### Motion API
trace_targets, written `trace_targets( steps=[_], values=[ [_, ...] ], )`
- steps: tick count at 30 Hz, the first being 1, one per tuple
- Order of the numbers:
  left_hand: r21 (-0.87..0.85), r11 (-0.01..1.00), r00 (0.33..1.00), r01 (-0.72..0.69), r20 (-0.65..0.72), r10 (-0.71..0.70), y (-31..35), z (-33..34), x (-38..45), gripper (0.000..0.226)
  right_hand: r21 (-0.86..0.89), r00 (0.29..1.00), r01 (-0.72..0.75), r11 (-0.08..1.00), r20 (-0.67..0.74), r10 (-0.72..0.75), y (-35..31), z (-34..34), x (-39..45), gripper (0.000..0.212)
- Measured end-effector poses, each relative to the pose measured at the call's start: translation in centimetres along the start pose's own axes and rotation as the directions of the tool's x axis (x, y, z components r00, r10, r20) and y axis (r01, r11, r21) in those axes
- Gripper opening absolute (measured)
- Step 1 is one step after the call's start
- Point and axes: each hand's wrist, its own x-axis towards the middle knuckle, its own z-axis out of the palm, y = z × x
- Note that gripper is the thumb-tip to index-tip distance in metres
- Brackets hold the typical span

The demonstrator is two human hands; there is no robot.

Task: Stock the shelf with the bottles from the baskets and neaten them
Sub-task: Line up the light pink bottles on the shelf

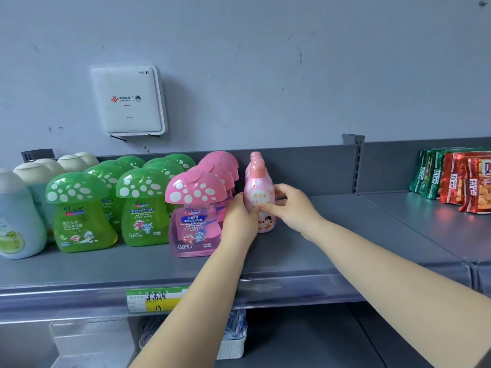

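A: Where's the bottle being handled?

B: The small pink bottle (259,200) stands upright on the grey shelf (305,251), at the front of a short row of the same kind running back toward twelve o'clock. The pink mushroom-cap bottles (195,208) are just beside it at nine o'clock; the snack packets (457,181) sit well apart at three o'clock.

A: And the hands?

B: Both are on it. The left hand (239,216) has its fingers curled against the bottle's left side; the right hand (289,205) wraps the right side, thumb across the label. Neither is spread wide.

A: How will it handle?

B: I'd guess a light, stiff plastic bottle with a glossy label that could slide under dry fingers. It's narrow at the neck and tall for its base, so a push up high may tip it into the row behind.

A: Best place to hold?

B: At the wide belly, low down, one hand each side as now, to turn it label-forward and keep it upright.
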Motion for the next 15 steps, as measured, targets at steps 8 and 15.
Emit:
trace_targets(
  steps=[8,15],
  values=[
    [0.027,0.999,0.999,0.046,-0.011,-0.046,0.2,-0.2,-0.4,0.031,-0.089,0.999,0.036,0.995,-0.021,-0.038,-0.1,0.4,-0.1,0.041],
    [0.029,0.999,0.999,0.017,-0.032,-0.016,1.0,-0.4,-1.3,0.033,-0.145,1.000,0.021,0.989,0.012,-0.020,-0.6,0.1,-0.2,0.038]
  ],
)
